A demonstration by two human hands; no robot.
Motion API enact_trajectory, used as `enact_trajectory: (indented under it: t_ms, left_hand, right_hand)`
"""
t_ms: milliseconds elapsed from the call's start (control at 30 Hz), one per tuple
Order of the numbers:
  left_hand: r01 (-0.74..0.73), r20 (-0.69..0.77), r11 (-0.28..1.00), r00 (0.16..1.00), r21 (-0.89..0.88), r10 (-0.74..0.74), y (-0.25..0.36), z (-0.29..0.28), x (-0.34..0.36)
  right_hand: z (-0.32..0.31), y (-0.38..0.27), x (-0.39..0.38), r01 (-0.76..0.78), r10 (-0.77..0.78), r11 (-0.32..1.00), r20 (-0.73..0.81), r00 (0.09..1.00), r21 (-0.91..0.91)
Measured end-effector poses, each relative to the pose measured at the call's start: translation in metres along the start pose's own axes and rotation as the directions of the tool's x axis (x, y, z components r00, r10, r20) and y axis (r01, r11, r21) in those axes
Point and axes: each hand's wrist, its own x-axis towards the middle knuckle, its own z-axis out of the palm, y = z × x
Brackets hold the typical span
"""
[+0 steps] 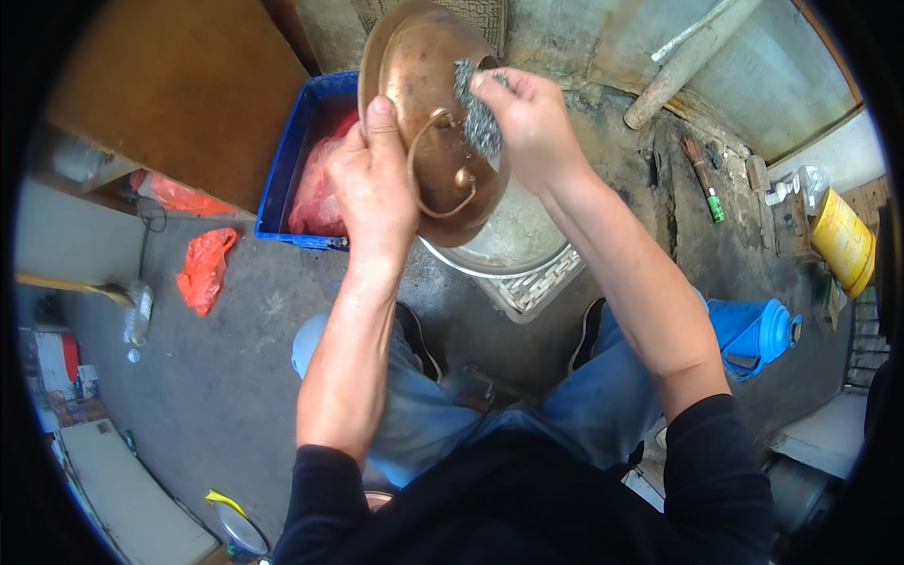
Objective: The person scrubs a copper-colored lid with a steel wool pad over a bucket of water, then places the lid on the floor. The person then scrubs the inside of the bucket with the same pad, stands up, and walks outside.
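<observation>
Up front, both hands grip the copper lid (424,113): left hand (372,184), right hand (527,118).

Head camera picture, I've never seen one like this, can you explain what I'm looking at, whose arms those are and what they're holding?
This is one picture from a wide fisheye camera worn on a person's head, looking down, so straight edges bend near the rim. The two forearms coming up from the bottom are the wearer's own, and the blue-jeaned knees below show the person crouched or seated low. The left hand grips a copper-coloured lid with a looped handle, held tilted. The right hand presses a grey steel wool pad against it. Beneath sits a pale metal basin on the grey floor. Around it: a blue crate with red plastic inside, an orange bag, a blue flask and a yellow container.
</observation>
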Motion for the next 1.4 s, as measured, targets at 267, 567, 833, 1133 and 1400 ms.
enact_trajectory:
  t_ms: [267, 567, 833, 1133, 1400]
  left_hand:
    - [0.258, 0.04, 0.913, 0.965, -0.315, -0.259, -0.002, -0.017, 0.018]
    - [0.009, 0.085, 0.995, 0.996, 0.103, -0.018, -0.002, -0.005, -0.006]
    - [-0.062, 0.311, 0.996, 0.947, -0.066, 0.079, -0.013, 0.005, -0.038]
    - [0.281, 0.255, 0.947, 0.938, -0.154, -0.237, 0.012, -0.017, 0.03]
    - [0.028, 0.146, 0.99, 0.988, 0.138, -0.048, 0.009, -0.013, 0.013]
  right_hand:
    - [-0.024, 0.005, -0.05, 0.28, -0.153, 0.841, 0.293, 0.944, -0.462]
    - [0.0, -0.005, -0.008, 0.046, -0.044, 0.993, -0.025, 0.999, 0.109]
    - [-0.016, -0.005, 0.009, -0.04, 0.051, 0.968, -0.039, 0.998, 0.249]
    - [-0.006, 0.0, -0.043, 0.062, 0.001, 0.859, 0.122, 0.992, -0.508]
    - [0.003, 0.006, -0.025, 0.143, -0.166, 0.935, -0.043, 0.985, -0.325]
